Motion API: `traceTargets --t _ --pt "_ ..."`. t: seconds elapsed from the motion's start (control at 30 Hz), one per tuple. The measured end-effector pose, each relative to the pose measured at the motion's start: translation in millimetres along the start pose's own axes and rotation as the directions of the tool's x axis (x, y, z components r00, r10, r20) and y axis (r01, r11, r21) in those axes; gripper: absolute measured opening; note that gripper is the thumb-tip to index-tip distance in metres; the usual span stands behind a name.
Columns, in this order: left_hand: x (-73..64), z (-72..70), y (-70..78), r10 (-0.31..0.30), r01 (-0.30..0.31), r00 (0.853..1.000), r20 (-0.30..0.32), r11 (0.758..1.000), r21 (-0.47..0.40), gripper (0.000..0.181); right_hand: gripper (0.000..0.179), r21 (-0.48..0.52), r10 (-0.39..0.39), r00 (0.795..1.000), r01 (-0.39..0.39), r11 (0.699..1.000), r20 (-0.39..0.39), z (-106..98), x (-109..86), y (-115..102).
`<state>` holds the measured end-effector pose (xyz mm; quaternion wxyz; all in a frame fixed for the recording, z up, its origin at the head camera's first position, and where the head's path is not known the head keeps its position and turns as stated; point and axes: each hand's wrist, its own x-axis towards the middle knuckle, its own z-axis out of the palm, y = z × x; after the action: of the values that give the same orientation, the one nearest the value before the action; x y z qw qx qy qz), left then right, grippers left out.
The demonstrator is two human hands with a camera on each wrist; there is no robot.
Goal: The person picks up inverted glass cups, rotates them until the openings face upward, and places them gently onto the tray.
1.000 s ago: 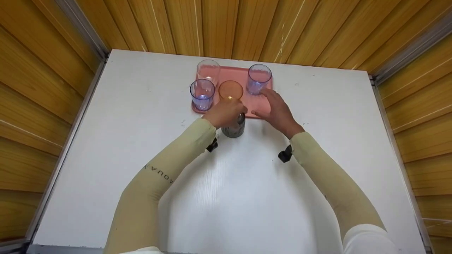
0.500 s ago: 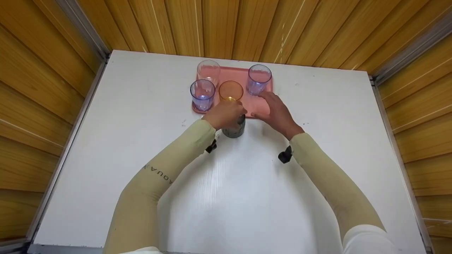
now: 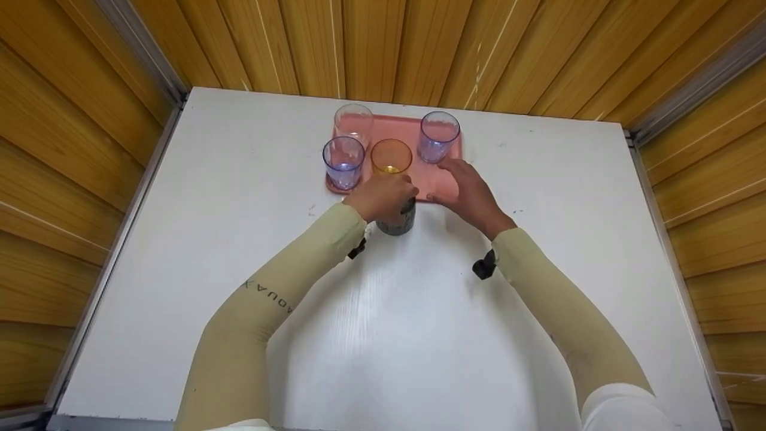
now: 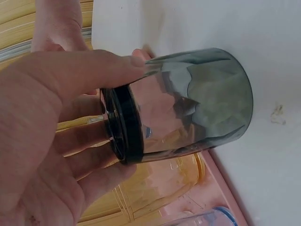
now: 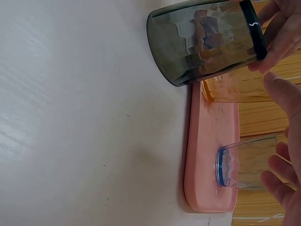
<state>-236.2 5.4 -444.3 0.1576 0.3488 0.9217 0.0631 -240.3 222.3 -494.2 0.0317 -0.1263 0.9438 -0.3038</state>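
Note:
My left hand (image 3: 383, 196) grips a grey tinted tumbler (image 4: 197, 101) by its dark rim. Thumb lies on one side of the tumbler and fingers on the other, as the left wrist view shows. The tumbler's base is by the front edge of a pink tray (image 3: 443, 182). My right hand (image 3: 473, 194), fingers apart and holding nothing, hovers over the tray's right front part. Its fingertips are close to a blue-tinted glass (image 3: 438, 140) at the tray's back right. Just behind my left hand stands an amber glass (image 3: 391, 157), its lower part hidden.
On the tray's left side are another blue-tinted glass (image 3: 343, 167) and, behind it, a clear glass (image 3: 353, 123). The tray lies at the back of a white table (image 3: 389, 329). Wood-patterned panels (image 3: 371, 48) wall in the back and both sides.
My right hand's fingers have drawn back slightly from the blue-tinted glass at the right. My left hand keeps its grip on the grey tumbler, almost in the same spot.

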Motion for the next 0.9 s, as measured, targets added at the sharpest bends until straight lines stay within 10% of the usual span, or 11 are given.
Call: traceTargets --t 0.9 --pt "-0.2 -3.5 -1.1 -0.068 0.075 0.996 0.055 0.988 -0.135 0.054 0.074 0.063 0.070 0.991 -0.078 0.995 0.113 5.5 -6.6 5.4"
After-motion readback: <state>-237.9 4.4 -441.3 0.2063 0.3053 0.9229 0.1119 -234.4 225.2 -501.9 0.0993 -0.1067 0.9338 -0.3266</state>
